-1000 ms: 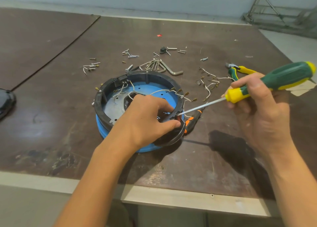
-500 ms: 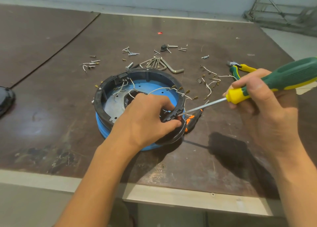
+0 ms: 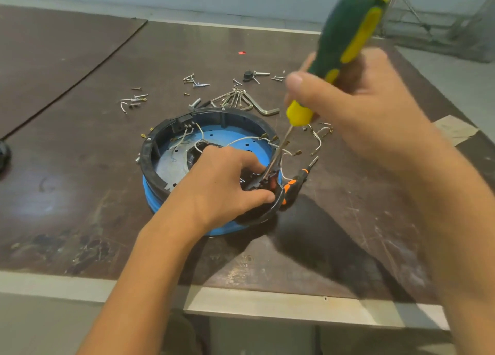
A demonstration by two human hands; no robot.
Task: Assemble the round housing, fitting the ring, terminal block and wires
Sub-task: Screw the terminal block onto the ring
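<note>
On the left part of the table [image 3: 67, 193] nothing of the task lies, only a dark object [image 3: 4, 153] at the edge, cut by the frame. Further right, loose screws [image 3: 135, 98] and short wire pieces are scattered behind the round housing [image 3: 160, 151]; a careless sleeve or wrist can sweep them off the table.

The housing stands near the middle, a black ring [image 3: 146, 151] seated on its blue base. White wires [image 3: 241, 140] loop over its far right rim, their brass ends free. The left hand [image 3: 219, 191] reaches inside and pinches a small black part at the near right rim, probably the terminal block [image 3: 263, 181], thumb under and fingers over it.

The right hand [image 3: 356, 113] is wrapped firmly around the green and yellow screwdriver [image 3: 348, 33], held steep, its tip down at the block, very close to the left fingertips. I judge this as the main risk: if the tip slips out of the screw head, it can stab the thumb or damage the block. Too much side force can also tilt the ring off its seat, or pinch a wire under the block. A second screwdriver [image 3: 294, 185] with an orange handle lies just beside the housing and can be knocked away.
</note>
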